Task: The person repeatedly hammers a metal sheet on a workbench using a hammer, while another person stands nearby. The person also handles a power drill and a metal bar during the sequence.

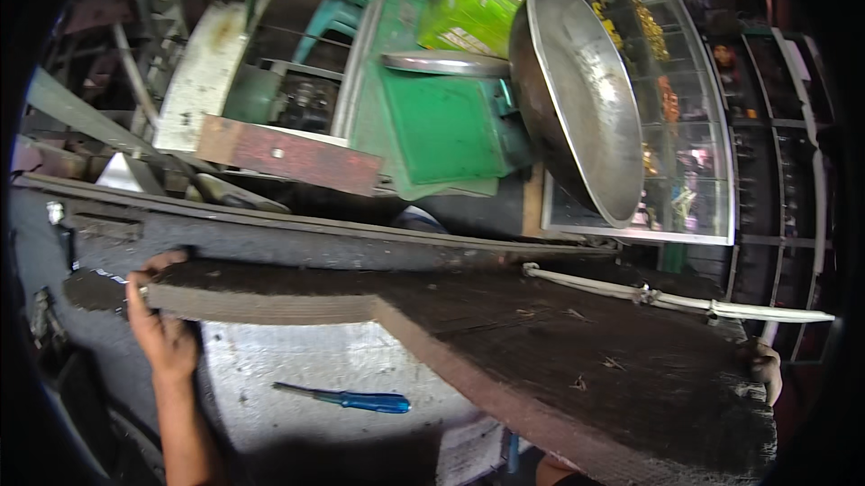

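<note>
A large dark brown wooden board (pixel 559 333) with an angled cutout along its near edge spans the lower half of the view. My left hand (pixel 167 333) is closed round its narrow left end, fingers curled over the top. At the board's far right edge, my right hand (pixel 766 369) shows only in part, its fingers hooked over the rim. The board hides most of my right arm. Within the cutout, a screwdriver (pixel 369 401) with a blue handle lies on a silvery white surface (pixel 261 360). A thin white rod or cord (pixel 622 291) with knotted spots lies along the board's far right side.
Beyond the dark ledge (pixel 297 225) stand a green plastic tray (pixel 446 130), a bright green box (pixel 464 4) and a large metal wok (pixel 590 99). A glass display case (pixel 671 117) is at the back right. A worn reddish plank (pixel 288 155) lies at the left.
</note>
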`<state>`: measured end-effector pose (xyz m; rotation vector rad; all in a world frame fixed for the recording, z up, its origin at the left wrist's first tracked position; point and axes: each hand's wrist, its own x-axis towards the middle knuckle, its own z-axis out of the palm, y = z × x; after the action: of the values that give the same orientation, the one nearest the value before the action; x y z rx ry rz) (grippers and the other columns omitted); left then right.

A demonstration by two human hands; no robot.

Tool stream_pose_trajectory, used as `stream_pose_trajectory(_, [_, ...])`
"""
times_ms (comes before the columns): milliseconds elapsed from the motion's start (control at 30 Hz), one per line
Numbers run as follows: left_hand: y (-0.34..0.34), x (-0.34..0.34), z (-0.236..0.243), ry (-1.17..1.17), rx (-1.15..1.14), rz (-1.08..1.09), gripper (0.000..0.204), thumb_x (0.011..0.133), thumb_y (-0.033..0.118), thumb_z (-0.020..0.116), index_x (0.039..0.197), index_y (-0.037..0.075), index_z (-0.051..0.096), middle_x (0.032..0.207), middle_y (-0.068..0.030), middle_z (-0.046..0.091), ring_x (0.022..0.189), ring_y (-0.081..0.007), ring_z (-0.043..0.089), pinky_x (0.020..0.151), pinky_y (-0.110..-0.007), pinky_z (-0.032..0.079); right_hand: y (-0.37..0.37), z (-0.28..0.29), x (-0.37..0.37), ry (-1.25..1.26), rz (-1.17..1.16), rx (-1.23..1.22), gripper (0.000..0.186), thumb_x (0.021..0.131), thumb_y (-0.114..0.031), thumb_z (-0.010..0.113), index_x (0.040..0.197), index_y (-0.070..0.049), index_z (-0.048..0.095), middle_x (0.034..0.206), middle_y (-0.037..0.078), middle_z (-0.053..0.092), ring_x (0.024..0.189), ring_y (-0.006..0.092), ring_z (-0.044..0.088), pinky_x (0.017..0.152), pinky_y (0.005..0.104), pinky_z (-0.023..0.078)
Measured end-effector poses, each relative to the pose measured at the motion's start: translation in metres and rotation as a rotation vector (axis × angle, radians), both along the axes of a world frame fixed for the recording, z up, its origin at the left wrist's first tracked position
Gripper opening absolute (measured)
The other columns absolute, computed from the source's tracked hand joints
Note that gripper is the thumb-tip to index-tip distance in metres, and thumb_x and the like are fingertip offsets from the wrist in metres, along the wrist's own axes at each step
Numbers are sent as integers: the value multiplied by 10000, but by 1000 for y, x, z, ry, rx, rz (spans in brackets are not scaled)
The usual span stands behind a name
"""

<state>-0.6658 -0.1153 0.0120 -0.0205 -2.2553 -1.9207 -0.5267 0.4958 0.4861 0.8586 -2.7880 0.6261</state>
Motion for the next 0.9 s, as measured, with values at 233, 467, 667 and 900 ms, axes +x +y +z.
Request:
stream_pose_trajectory(233, [-10, 15, -19, -50, 91, 35, 653, 1055, 517, 609, 1296, -78, 489, 1363, -244, 601, 1294, -310, 569, 1156, -449, 394, 23, 87, 23, -460, 51, 31, 606, 893, -636, 723, 1137, -86, 649, 1120, 237, 603, 795, 372, 660, 868, 602, 464])
stream_pose_trajectory(467, [-12, 12, -23, 1, 123, -36, 612, 1122, 388, 510, 1477, -101, 411, 1432, -282, 572, 1339, -333, 563, 1172, -462, 406, -36, 70, -11, -409, -7, 54, 588, 898, -599, 715, 1146, -76, 613, 1040, 193, 612, 821, 347, 659, 968, 600, 462])
stream_pose_trajectory(667, [4, -3, 8, -122, -40, 87, 282, 1034, 260, 630, 1143, 3, 595, 1234, -162, 728, 1112, -241, 663, 990, -373, 504, -129, -86, -39, 542, -646, 181, 766, 839, -703, 713, 1165, -14, 635, 1078, 172, 631, 921, 305, 648, 958, 505, 480])
stream_pose_trajectory(900, [5, -21, 19, 56, -289, -16, 402, 1084, 404, 615, 1169, 11, 601, 1174, -162, 762, 1049, -326, 728, 934, -401, 544, -203, -113, -83, 644, -820, 104, 977, 770, -825, 710, 1188, 57, 661, 1123, 146, 654, 1037, 256, 635, 945, 393, 501])
